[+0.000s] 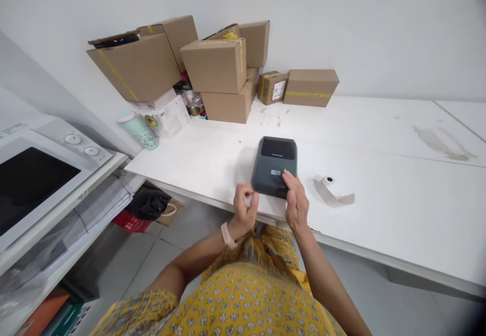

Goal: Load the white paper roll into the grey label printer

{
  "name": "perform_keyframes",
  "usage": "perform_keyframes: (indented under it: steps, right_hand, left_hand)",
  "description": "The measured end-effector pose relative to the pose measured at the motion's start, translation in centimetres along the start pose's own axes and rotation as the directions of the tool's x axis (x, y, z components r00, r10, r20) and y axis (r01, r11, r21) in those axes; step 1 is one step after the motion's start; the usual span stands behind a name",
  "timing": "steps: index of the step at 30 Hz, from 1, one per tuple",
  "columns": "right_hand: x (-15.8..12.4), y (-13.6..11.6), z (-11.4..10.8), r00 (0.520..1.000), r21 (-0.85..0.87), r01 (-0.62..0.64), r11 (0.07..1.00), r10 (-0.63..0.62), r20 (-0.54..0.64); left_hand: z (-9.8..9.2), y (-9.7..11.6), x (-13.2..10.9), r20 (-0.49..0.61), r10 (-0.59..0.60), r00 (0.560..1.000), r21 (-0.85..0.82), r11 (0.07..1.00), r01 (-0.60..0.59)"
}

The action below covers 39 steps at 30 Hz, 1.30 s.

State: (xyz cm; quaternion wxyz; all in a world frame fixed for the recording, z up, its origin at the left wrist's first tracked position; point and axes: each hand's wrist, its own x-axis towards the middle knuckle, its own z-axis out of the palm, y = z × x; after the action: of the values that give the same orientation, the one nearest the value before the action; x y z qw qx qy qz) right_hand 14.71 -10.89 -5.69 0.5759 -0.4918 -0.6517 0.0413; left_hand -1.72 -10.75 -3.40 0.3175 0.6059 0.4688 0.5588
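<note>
A small dark grey label printer [274, 165] sits near the front edge of the white table [379, 194]. My right hand [295, 202] rests on the printer's front right corner, fingers bent over its edge. My left hand [245, 208] hovers just left of the printer's front, fingers curled in a pinch; whether anything is in them I cannot make out. A pale watch band is on my left wrist. A white paper roll [331, 189] with a loose unrolled tail lies on the table to the right of the printer.
Several taped cardboard boxes [216, 68] are stacked at the table's back against the wall, with white cartons [167, 116] and a pale green tumbler [138, 131] to their left. A white appliance [41, 174] sits on a shelf at left, papers under it. A black bag [149, 203] lies below.
</note>
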Motion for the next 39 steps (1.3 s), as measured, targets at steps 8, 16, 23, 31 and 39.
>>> perform_keyframes:
  steps: [8, 16, 23, 31, 39]
  right_hand:
    - [-0.1, -0.1, 0.1, 0.998, 0.028, -0.065, 0.998, 0.065, -0.018]
    - [-0.1, -0.1, -0.1, 0.999, -0.035, -0.029, 0.999, 0.03, 0.015]
    - [1.5, -0.3, -0.2, 0.99, -0.243, 0.057, 0.968, -0.023, 0.139]
    - [2.3, -1.2, -0.1, 0.988, -0.39, 0.046, 0.92, 0.015, 0.152]
    - [3.3, -1.2, 0.8, 0.999, -0.528, 0.035, 0.849, -0.02, 0.034]
  left_hand:
    - [0.2, -1.3, -3.2, 0.489, -0.527, 0.695, -0.075, 0.769, 0.635]
    - [2.1, -1.1, -1.7, 0.436, -0.547, 0.714, -0.186, 0.722, 0.666]
    - [1.2, -1.9, -1.9, 0.506, -0.517, 0.69, -0.101, 0.759, 0.643]
    - [-3.4, -5.1, -3.0, 0.38, -0.504, 0.775, -0.094, 0.813, 0.575]
    - [-4.8, -4.9, 0.1, 0.064, -0.399, 0.915, -0.155, 0.902, 0.404]
